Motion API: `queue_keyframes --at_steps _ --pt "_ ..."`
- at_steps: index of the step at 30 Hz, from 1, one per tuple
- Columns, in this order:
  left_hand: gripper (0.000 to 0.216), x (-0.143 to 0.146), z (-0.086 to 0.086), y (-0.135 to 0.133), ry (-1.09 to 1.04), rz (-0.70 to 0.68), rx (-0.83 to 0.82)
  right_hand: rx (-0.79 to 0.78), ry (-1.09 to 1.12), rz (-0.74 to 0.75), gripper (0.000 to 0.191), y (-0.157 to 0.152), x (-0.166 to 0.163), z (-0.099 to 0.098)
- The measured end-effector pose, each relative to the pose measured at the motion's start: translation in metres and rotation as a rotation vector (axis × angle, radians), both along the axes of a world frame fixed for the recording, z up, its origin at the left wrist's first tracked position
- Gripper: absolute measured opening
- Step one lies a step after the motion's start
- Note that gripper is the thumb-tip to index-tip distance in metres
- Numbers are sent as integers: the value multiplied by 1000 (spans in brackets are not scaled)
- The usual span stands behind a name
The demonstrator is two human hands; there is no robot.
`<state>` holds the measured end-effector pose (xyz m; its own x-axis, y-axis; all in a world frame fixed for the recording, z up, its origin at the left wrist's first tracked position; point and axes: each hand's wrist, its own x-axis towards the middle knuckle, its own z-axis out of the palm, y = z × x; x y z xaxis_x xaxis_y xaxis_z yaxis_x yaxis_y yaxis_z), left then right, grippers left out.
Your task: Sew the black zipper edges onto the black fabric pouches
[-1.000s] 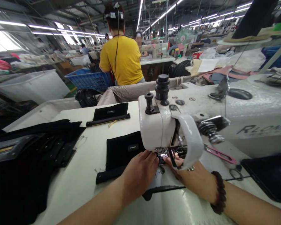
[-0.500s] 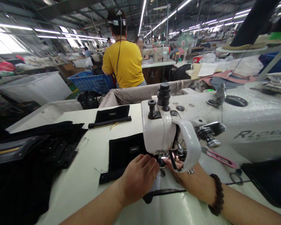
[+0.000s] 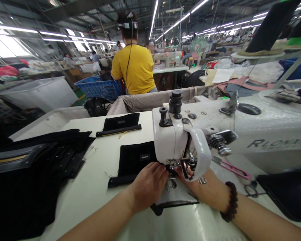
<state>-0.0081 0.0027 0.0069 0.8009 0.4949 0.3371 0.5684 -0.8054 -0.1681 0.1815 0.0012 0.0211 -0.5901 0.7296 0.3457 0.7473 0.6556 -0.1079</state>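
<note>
A black fabric panel (image 3: 131, 157) with a small label lies under the head of a white sewing machine (image 3: 168, 137). Its near edge carries a black strip (image 3: 120, 181). My left hand (image 3: 149, 184), fingers bent and pressed together, grips the panel's near edge just left of the presser foot (image 3: 172, 167). On the other side of the foot, my right hand (image 3: 200, 187) pinches the panel's edge; the machine's white guard (image 3: 203, 154) partly hides its fingers. A dark beaded bracelet (image 3: 230, 202) circles the right wrist.
Another labelled black panel (image 3: 121, 122) with a gold zip lies farther back. Black pieces (image 3: 25, 194) are heaped at left. Pink-handled thread snips (image 3: 235, 170) and a dark flat device (image 3: 288, 194) lie at right. A co-worker in yellow (image 3: 134, 68) faces away beyond a blue basket (image 3: 99, 87).
The black panel and its strip have slid a little away from me through the machine. Both hands have moved slightly forward with it, keeping their hold.
</note>
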Motion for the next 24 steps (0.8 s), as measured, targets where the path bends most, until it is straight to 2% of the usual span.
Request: queue_keyframes --at_steps 5,12,14,19,24 --pt "20 0 3 0 72 -5 -49 -24 -17 28 30 -3 -1 1" --pt "19 3 -7 -4 83 67 -122 -77 -2 17 31 -4 1 2" --pt "19 4 -4 -4 92 77 -118 -78 6 7 31 -3 1 3" --pt "20 8 11 -3 161 -9 -94 -65 15 7 33 -3 1 3" --pt "19 13 15 -4 188 78 -130 -46 9 -7 32 -5 0 4"
